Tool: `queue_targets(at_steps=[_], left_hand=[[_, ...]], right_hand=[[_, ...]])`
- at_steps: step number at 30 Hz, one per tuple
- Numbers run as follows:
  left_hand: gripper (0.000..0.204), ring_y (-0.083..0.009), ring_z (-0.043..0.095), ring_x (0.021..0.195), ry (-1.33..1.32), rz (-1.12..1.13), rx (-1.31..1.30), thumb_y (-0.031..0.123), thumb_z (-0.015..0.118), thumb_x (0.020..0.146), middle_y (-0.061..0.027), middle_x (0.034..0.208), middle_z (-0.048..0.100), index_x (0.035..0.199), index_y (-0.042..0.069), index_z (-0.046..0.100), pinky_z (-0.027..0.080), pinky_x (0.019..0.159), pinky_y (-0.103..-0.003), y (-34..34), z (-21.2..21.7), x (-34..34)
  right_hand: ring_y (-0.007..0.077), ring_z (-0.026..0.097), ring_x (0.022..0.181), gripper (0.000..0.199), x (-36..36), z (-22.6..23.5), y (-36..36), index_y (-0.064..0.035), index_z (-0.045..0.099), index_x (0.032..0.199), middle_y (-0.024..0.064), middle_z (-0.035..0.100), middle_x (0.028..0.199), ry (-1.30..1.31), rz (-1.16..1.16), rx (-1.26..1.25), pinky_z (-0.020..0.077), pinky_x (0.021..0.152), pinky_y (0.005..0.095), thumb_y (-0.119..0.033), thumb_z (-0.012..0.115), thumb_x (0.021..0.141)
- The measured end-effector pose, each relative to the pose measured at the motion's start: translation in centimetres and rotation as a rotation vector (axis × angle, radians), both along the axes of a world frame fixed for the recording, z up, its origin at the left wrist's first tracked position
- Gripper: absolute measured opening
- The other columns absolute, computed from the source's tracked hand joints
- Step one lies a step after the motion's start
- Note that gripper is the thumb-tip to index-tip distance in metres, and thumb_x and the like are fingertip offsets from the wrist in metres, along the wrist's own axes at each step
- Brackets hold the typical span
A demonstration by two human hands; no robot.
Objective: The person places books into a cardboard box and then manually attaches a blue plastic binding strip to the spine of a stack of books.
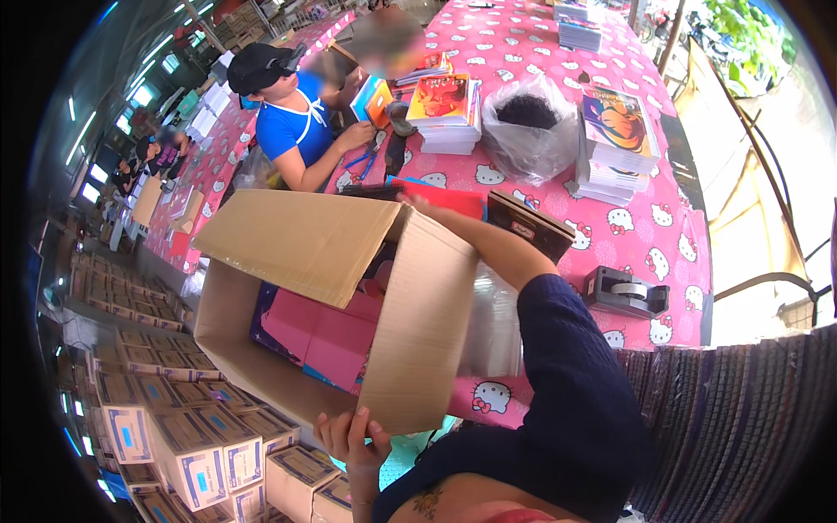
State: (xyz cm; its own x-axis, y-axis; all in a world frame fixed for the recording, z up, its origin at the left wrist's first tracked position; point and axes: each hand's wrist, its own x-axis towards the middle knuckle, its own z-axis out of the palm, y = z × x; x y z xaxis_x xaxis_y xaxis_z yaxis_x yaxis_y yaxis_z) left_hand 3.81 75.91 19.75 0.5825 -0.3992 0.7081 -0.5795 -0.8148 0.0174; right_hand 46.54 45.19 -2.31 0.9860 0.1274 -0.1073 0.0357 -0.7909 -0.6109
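A brown cardboard box (427,340) is tilted in front of me with its top flaps raised. Inside it lie flat pink pieces (318,327) with some dark blue printed edges, partly covered by a flap. My left hand (354,438) grips the box's near edge, fingers curled over the rim. Reaching across the table, my right arm ends at the box's far corner, where my right hand (427,211) holds the edge; most of its fingers are hidden. Just beyond that hand are a red flat item (453,200) and a dark brown box-like item (530,222).
A black tape dispenser (626,292) stands on the pink patterned table (497,52). Book stacks (445,113) and a plastic bag (530,131) with black contents are farther back. Across sits a person in blue (296,139) handling a book. Many cartons (192,444) are piled at lower left.
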Motion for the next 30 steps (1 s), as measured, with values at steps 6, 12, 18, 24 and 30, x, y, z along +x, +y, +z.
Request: queue_targets(at_steps=[6, 12, 18, 24, 30], left_hand=[[0.021, -0.0226, 0.056, 0.078, 0.022, 0.107, -0.034, 0.021, 0.057, 0.085, -0.0067, 0.088, 0.061, 0.102, 0.012, 0.063, 0.037, 0.103, -0.047, -0.1, -0.8, -1.4], [0.020, -0.0209, 0.053, 0.074, 0.021, 0.067, -0.071, 0.024, 0.057, 0.084, -0.0044, 0.086, 0.060, 0.100, 0.015, 0.063, 0.037, 0.102, -0.045, -0.4, -0.2, -0.7], [0.026, -0.0198, 0.054, 0.070, -0.030, 0.189, -0.089, 0.022, 0.060, 0.076, -0.0033, 0.084, 0.060, 0.100, 0.019, 0.068, 0.044, 0.095, -0.043, -0.8, 0.0, -2.6], [0.031, -0.0207, 0.057, 0.072, -0.097, 0.099, -0.104, 0.021, 0.063, 0.071, -0.0041, 0.089, 0.062, 0.100, 0.018, 0.074, 0.046, 0.093, -0.043, -0.5, -0.5, -0.6], [0.029, -0.0198, 0.055, 0.071, -0.068, 0.107, -0.115, 0.022, 0.063, 0.073, -0.0042, 0.088, 0.063, 0.099, 0.018, 0.074, 0.043, 0.096, -0.044, -0.4, -1.0, -1.2]], right_hand=[[0.0367, 0.029, 0.146, 0.110, -3.7, -0.3, 4.9, -0.0155, 0.023, 0.157, 0.0183, 0.028, 0.158, -0.018, -0.114, 0.054, 0.0246, 0.115, 0.0611, -0.079, 0.060, 0.075], [0.0374, 0.027, 0.147, 0.104, 1.2, 2.5, 4.1, -0.0097, 0.035, 0.152, 0.0190, 0.030, 0.158, -0.203, -0.024, 0.342, 0.0249, 0.115, 0.0602, -0.082, 0.052, 0.079], [0.0414, 0.041, 0.137, 0.083, 3.4, -0.1, 7.1, -0.0253, 0.047, 0.147, 0.0167, 0.042, 0.150, -0.102, 0.251, -0.101, 0.0321, 0.110, 0.0584, -0.077, 0.049, 0.083], [0.0434, 0.046, 0.130, 0.085, 5.6, 2.2, 2.8, -0.0223, 0.041, 0.150, 0.0231, 0.042, 0.143, -0.091, 0.229, -0.218, 0.0369, 0.107, 0.0537, -0.072, 0.053, 0.082], [0.0425, 0.047, 0.126, 0.082, 6.3, 3.1, 4.7, -0.0223, 0.038, 0.151, 0.0226, 0.043, 0.140, -0.127, 0.300, -0.357, 0.0388, 0.103, 0.0529, -0.067, 0.053, 0.083]])
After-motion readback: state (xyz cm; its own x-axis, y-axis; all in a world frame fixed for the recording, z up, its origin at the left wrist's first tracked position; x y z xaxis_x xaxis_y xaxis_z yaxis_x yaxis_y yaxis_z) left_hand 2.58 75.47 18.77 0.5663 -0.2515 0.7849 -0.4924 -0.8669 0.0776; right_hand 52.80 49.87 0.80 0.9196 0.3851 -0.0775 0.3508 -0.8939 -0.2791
